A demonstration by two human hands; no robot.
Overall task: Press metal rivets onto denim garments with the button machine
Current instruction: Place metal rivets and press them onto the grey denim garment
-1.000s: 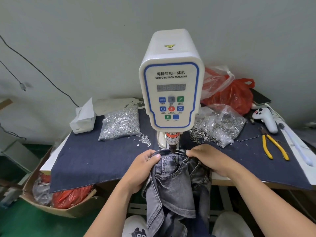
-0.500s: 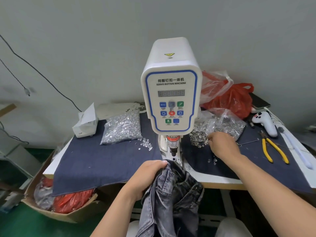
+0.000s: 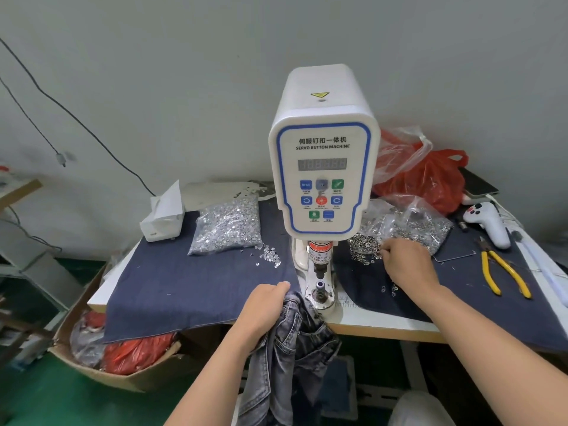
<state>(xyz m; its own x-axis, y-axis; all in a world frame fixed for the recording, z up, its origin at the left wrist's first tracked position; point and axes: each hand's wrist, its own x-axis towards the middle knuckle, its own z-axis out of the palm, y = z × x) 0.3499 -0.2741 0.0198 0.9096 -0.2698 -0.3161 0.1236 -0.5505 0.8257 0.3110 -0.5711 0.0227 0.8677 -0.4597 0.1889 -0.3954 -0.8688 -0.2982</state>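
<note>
The white servo button machine (image 3: 322, 167) stands at the table's middle, its lower die (image 3: 320, 285) bare. My left hand (image 3: 266, 309) grips the grey denim garment (image 3: 292, 358), which hangs over the table's front edge just left of the die. My right hand (image 3: 405, 264) reaches into the loose pile of metal rivets (image 3: 364, 245) spilled from a clear bag (image 3: 408, 226) to the right of the machine. Its fingertips are curled at the pile; whether they pinch a rivet is hidden.
A second clear bag of silver parts (image 3: 227, 224) and a white tissue box (image 3: 163, 216) lie on the left. Yellow pliers (image 3: 504, 272), a white controller (image 3: 488, 222) and red plastic bags (image 3: 430, 179) sit at the right. A cardboard box (image 3: 123, 364) stands on the floor.
My right hand let go of the denim and moved right to the rivet pile. My left hand pulled the garment back off the die toward the table edge.
</note>
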